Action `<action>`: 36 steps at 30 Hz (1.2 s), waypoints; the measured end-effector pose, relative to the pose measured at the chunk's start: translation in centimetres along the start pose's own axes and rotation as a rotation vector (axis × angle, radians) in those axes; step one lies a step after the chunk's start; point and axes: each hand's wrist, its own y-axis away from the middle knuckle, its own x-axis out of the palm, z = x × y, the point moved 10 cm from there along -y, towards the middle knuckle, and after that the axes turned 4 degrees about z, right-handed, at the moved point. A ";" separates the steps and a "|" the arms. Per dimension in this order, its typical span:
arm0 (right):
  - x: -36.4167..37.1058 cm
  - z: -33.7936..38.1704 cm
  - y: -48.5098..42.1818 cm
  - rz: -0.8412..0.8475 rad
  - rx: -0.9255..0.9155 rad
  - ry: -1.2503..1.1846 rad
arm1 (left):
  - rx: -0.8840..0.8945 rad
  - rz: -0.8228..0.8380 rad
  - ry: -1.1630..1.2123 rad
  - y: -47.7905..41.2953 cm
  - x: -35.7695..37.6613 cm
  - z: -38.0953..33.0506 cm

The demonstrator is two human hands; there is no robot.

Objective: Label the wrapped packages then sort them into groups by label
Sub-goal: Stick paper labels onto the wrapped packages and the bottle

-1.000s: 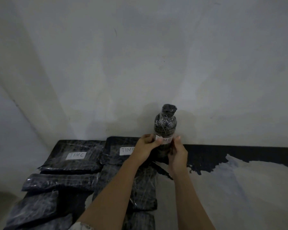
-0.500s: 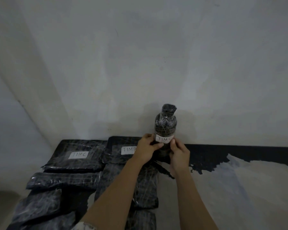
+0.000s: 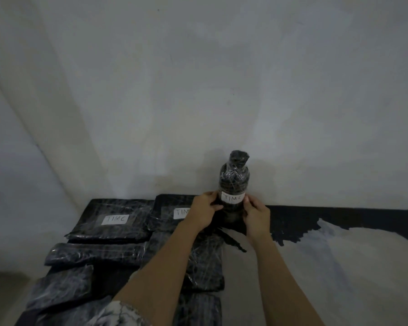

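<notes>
Bottle [image 3: 233, 177], upright: left hand [image 3: 205, 209] and right hand [image 3: 257, 214] are curling their grip round it, smoothing its TIMC label [image 3: 232, 198]; left of bottle, two labelled packs [image 3: 92, 223] are lying done, while bare packs [image 3: 94, 254] nearer-left of it are awaiting labels, sorting likely unstarted.

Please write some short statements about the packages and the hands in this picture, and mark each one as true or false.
1. The bottle-shaped package stands upright by the wall. True.
2. Its label reads TIMC. True.
3. Only the left hand holds it. False: the right hand holds the other side.
4. The flat package at the far left is unmarked. False: TIMC is written on it.
</notes>
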 end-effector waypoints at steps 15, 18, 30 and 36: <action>3.4 5.9 15.2 -0.202 -0.162 0.373 | 0.122 -0.295 -0.180 15.6 -6.3 -2.9; 6.7 5.1 20.3 -0.070 -0.188 0.413 | 0.096 -0.344 -0.168 21.2 -8.1 -2.0; 13.2 -4.9 33.2 0.900 0.224 0.893 | -0.308 0.349 -0.363 33.7 -4.9 6.1; 13.7 -7.6 35.9 0.990 0.213 1.073 | -0.443 0.535 -0.511 36.7 -2.2 8.6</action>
